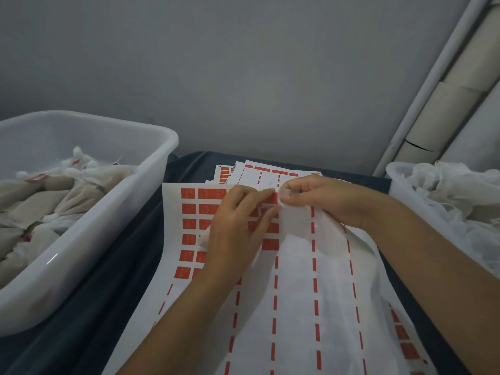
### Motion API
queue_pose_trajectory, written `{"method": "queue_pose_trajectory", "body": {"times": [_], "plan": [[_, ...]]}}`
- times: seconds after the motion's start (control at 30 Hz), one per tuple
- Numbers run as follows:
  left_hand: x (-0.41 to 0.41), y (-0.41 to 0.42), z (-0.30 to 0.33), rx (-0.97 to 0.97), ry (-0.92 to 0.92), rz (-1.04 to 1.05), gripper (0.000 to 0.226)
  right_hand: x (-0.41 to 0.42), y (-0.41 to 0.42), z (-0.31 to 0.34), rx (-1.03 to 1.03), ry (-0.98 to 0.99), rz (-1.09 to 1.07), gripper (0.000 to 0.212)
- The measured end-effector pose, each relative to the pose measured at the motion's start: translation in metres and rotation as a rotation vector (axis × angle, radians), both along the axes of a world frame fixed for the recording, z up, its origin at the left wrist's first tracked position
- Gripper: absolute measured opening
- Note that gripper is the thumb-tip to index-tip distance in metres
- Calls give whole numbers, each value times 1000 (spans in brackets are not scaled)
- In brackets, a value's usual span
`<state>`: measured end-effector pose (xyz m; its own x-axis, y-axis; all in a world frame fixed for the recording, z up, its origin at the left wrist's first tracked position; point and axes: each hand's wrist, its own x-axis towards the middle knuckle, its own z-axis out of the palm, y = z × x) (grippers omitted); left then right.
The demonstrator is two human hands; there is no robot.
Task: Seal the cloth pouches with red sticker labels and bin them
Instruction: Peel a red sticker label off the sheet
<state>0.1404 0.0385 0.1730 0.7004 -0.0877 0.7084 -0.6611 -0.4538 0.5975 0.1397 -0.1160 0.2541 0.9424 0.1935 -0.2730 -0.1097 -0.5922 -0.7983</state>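
Both hands meet over the sticker sheet (189,239), a white backing sheet with rows of red labels on its left part. My left hand (238,226) pinches a red sticker label (272,198) at its fingertips. My right hand (322,201) pinches the top of a thin white cloth pouch (297,228) right against that label. The pouch hangs hazy and half see-through below my right hand. White cloth also shows under my left palm. Whether the label sticks to the pouch is hidden by the fingers.
A white plastic bin (108,212) on the left holds several tied pouches with red labels. Another white bin (396,190) on the right holds loose white pouches. More sticker sheets (251,169) lie behind, on a dark blue cloth (130,266). Cardboard tubes (443,112) lean at the right wall.
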Motion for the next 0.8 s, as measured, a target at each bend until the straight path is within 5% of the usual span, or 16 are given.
{"method": "queue_pose_trajectory", "body": {"times": [0.33,0.67,0.8], "plan": [[-1,3,7,3,-74,-37,20,3,-8,-5,246,151,-55,16],[-1,6,9,-21,3,-41,23,4,-10,-8,211,148,-54,16],[-4,3,7,-168,86,59,7,7,-8,-12,39,32,-118,10]]}}
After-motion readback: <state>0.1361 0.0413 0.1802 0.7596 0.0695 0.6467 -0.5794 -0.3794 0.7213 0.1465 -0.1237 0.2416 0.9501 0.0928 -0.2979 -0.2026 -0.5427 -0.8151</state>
